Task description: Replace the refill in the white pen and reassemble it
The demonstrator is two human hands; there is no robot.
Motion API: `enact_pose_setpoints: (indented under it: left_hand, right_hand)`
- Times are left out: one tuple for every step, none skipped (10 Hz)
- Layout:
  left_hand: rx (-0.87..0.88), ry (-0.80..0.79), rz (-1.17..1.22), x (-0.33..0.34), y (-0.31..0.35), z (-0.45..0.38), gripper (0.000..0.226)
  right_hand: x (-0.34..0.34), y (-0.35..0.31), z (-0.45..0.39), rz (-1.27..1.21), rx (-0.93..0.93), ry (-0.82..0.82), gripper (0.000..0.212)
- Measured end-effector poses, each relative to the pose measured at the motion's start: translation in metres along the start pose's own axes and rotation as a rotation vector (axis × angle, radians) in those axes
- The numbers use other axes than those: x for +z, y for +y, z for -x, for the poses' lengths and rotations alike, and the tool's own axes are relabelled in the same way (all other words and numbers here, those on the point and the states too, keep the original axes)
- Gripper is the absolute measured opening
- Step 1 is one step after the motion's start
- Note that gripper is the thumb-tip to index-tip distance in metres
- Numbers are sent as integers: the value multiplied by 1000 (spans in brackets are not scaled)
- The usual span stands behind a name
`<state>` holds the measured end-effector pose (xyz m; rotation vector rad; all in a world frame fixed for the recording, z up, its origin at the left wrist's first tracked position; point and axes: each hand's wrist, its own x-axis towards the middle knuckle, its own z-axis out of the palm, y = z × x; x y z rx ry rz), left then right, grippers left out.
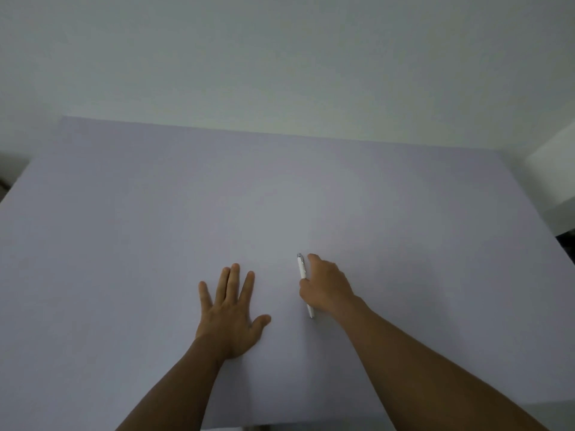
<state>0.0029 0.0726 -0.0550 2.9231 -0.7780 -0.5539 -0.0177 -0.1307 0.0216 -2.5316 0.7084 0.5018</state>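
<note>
Your left hand [231,309] lies flat on the pale lilac table [124,228], palm down, fingers spread and pointing away from you, the thumb splayed out toward the white pen [301,267]. It holds nothing and sits well clear of the pen, on the pen's left. The pen lies just to the right of that hand, lengthwise, running almost straight away from you with a slight lean: its metal clicker end is the far end, and its near end pokes out below your right hand [326,286]. Your right hand is curled over the pen's middle, knuckles up, with the fingers folded down on the pen's right side and the thumb against its left side, so you are closing on the barrel; the hand covers the middle section, and whether the pen is lifted or resting on the table cannot be told from this view. The pen looks whole, with clicker and clip at the far end and a white barrel on both sides of your grip. Both forearms come in from the near edge of the table, bare. Beyond the pen the tabletop runs to a plain pale wall [280,57], and a white block [550,175] stands far off to the pen's right, past the table's edge.
</note>
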Motion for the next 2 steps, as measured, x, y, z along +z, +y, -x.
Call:
enact_pose_setpoints:
  left_hand:
    - [-31,-68,4,-15,5,4,92]
    - [-64,-114,-24,-37,9,-1,86]
  right_hand:
    - [-11,12,14,26,-55,7,45]
    - [-27,26,26,47,-86,9,49]
